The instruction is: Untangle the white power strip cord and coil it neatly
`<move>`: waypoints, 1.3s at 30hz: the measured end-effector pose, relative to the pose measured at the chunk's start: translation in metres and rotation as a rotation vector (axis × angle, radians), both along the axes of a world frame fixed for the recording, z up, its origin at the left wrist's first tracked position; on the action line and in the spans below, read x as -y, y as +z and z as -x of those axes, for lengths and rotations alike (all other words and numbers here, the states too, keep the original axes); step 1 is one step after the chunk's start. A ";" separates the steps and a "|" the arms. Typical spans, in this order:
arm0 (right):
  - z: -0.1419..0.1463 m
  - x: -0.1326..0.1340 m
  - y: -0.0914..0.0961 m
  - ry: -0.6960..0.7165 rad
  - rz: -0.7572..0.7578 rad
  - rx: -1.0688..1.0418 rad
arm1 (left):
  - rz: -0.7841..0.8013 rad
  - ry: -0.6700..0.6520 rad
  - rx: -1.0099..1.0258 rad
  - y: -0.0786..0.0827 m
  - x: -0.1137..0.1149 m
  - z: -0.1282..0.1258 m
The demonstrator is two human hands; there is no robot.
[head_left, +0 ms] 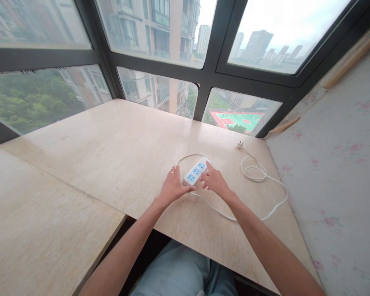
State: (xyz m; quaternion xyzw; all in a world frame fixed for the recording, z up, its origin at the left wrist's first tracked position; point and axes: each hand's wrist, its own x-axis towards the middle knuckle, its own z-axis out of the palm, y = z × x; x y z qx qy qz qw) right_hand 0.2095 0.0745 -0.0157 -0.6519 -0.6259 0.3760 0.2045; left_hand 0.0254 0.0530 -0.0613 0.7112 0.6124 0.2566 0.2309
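A white power strip with blue sockets lies on the pale wooden tabletop. My left hand rests beside its near left end, fingers stretched and touching it. My right hand touches the strip's right side with its fingertips, fingers loosely bent. The strip's white cable loops round behind it, runs along the table to the right, coils once and ends in a plug lying near the window.
Large windows with dark frames border the table's far side. A second wooden board lies at the left, a gap between the two. A floral-patterned surface adjoins the table on the right. My legs in jeans show below the edge.
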 end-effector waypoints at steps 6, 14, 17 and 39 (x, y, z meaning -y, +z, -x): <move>-0.004 0.011 0.022 0.326 -0.186 0.319 | 0.104 -0.010 -0.118 0.010 -0.027 -0.029; -0.045 0.061 -0.016 0.389 -0.093 0.222 | 0.050 0.015 -0.015 -0.009 -0.025 -0.022; -0.060 0.079 -0.024 0.385 -0.139 0.154 | 0.001 -0.093 -0.007 -0.013 -0.023 -0.007; -0.137 0.078 -0.017 0.495 -0.245 0.326 | 0.337 -0.772 0.058 0.033 -0.048 0.043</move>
